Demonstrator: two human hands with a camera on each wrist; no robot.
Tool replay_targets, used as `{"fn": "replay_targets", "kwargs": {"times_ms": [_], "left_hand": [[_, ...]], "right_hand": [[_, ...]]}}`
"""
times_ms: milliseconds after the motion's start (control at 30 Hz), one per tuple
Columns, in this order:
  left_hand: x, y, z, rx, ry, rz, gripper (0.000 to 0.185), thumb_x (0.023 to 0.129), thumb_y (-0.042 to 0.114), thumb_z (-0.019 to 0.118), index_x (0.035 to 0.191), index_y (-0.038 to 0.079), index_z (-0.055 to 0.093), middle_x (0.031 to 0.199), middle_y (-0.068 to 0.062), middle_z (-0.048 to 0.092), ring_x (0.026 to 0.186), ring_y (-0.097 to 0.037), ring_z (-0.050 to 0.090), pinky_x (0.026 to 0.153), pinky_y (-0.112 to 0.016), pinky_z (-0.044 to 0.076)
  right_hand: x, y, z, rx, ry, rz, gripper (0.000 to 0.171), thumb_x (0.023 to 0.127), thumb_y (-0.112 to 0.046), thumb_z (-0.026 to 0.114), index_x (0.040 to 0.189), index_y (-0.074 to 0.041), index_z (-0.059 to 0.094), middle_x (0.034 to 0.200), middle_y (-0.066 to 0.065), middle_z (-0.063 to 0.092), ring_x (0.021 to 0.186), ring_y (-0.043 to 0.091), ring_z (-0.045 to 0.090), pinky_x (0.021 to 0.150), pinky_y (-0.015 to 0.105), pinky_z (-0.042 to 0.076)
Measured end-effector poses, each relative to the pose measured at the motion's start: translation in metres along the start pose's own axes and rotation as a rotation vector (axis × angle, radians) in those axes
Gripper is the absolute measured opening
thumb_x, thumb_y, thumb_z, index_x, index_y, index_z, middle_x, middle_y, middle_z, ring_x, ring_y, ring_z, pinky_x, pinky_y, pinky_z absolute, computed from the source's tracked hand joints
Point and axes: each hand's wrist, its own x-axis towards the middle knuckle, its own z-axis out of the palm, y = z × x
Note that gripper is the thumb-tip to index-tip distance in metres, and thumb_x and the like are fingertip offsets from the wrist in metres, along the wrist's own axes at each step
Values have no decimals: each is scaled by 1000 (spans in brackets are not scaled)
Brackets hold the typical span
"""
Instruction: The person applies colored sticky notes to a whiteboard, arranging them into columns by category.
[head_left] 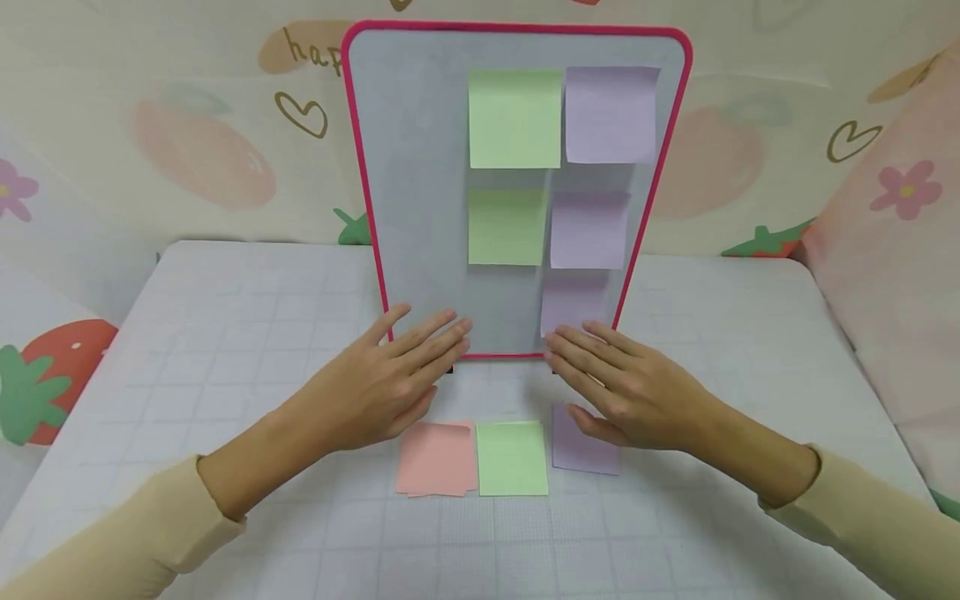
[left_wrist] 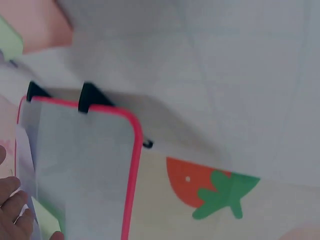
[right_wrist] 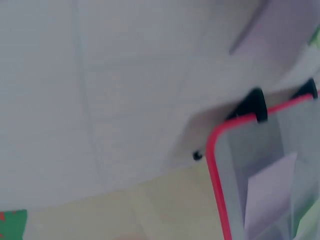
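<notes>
Five sticky notes (head_left: pixel 514 117) already on the upright pink-rimmed board (head_left: pixel 420 167), three pads (head_left: pixel 512 457) left lying on the table (head_left: pixel 225 333) below; left hand (head_left: pixel 382 379) and right hand (head_left: pixel 622 383) hover flat-fingered, holding nothing.

Staged tabletop set, home-like or classroom-like in dress. Evidence: backdrop cloth (head_left: pixel 187 150) printed with strawberries, hearts and flowers encloses far, left and right sides; bench (head_left: pixel 225 333) covered in pale grid-lined sheet; pink-framed board (head_left: pixel 420 167) upright at far centre.

Bright even light, wrist views blurred
</notes>
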Motion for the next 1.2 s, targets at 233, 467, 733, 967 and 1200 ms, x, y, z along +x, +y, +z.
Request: {"fn": "replay_targets", "kwargs": {"times_ms": [233, 467, 733, 967, 1200], "left_hand": [[-17, 21, 19, -151, -75, 41, 59, 93, 28, 63, 147, 7, 50, 156, -7, 41, 147, -24, 32, 113, -52, 31], [-31, 45, 35, -239, -130, 111, 55, 97, 32, 56, 147, 10, 50, 154, -4, 44, 144, -21, 37, 112, -50, 34], [-39, 60, 45, -312, -163, 147, 54, 99, 37, 54, 146, 10, 52, 151, -3, 48, 142, -19, 40, 110, -49, 37], [-39, 64, 47, -313, -174, 162, 53, 100, 38, 52, 145, 11, 53, 150, -2, 49, 142, -20, 41, 110, -49, 38], [-39, 65, 49, -299, -182, 165, 52, 99, 38, 52, 145, 12, 54, 149, -1, 51, 142, -20, 40, 109, -49, 38]], "right_hand": [[-25, -29, 15, 137, -48, 54, 50, 101, -33, 41, 133, 2, 59, 139, 19, 57, 128, 33, 55, 107, 50, 42], [-30, -50, 25, 305, -76, 66, 51, 102, -35, 48, 138, 1, 56, 141, 15, 56, 130, 27, 54, 107, 46, 43], [-28, -65, 29, 499, -136, 109, 58, 93, -33, 69, 139, 0, 55, 140, 12, 57, 129, 23, 55, 106, 45, 43], [-28, -71, 33, 506, -187, 128, 60, 92, -35, 70, 138, 0, 55, 139, 12, 58, 128, 23, 56, 104, 46, 45], [-29, -75, 35, 486, -244, 128, 59, 93, -37, 68, 138, 0, 56, 141, 11, 57, 129, 24, 55, 105, 43, 45]]}}
